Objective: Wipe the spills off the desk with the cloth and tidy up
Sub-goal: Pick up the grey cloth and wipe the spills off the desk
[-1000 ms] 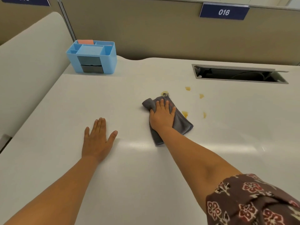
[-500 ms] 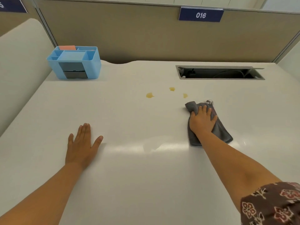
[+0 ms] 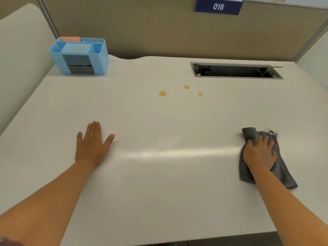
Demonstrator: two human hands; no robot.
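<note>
Three small yellow spills [image 3: 163,93] dot the white desk [image 3: 159,183] near its middle back. A grey cloth [image 3: 281,172] lies crumpled at the right side of the desk, well to the right of the spills and nearer to me. My right hand [image 3: 259,154] presses down on the cloth with fingers curled into its folds. My left hand [image 3: 92,144] rests flat on the desk at the left, fingers spread, holding nothing.
A light blue desk organiser [image 3: 79,56] stands at the back left corner. An open cable slot [image 3: 237,70] is cut into the desk at the back right. Beige partition walls with a blue "016" sign [image 3: 218,6] close off the back.
My right hand has dragged the cloth from the spill area to the right and towards me. Two lower spills are gone. My left hand stays flat in place.
</note>
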